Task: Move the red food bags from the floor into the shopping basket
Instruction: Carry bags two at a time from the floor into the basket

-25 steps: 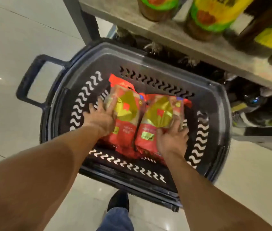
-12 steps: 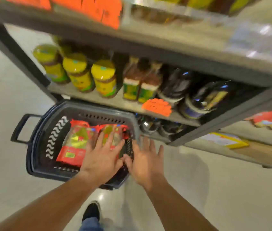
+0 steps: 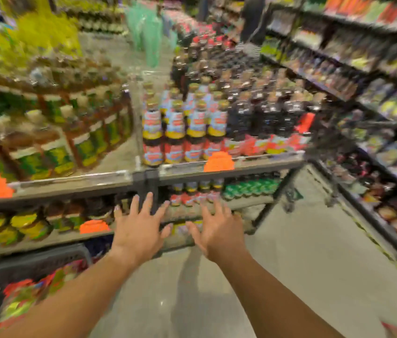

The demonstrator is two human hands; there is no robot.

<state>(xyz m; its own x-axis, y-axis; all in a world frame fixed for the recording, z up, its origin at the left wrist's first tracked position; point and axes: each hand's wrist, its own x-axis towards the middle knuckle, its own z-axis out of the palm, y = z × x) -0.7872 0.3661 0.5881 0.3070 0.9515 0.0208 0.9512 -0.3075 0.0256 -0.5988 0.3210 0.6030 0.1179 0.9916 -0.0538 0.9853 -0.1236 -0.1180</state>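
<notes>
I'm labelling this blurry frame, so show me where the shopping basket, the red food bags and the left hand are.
shopping basket (image 3: 46,256): head view, on its dark far rim.
red food bags (image 3: 25,297): head view, on the red and gold wrapping inside the basket.
left hand (image 3: 140,231): head view, on the back of the hand.

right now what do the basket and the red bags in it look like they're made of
Dark grey shopping basket: likely moulded plastic, matte; thick smooth rim, white zigzag wall slots. Red food bags: probably glossy plastic film, judging by shiny, crinkled red and gold-green print, though motion blur leaves this uncertain.

Pale tiled floor between bottle-stocked shelves.
</notes>
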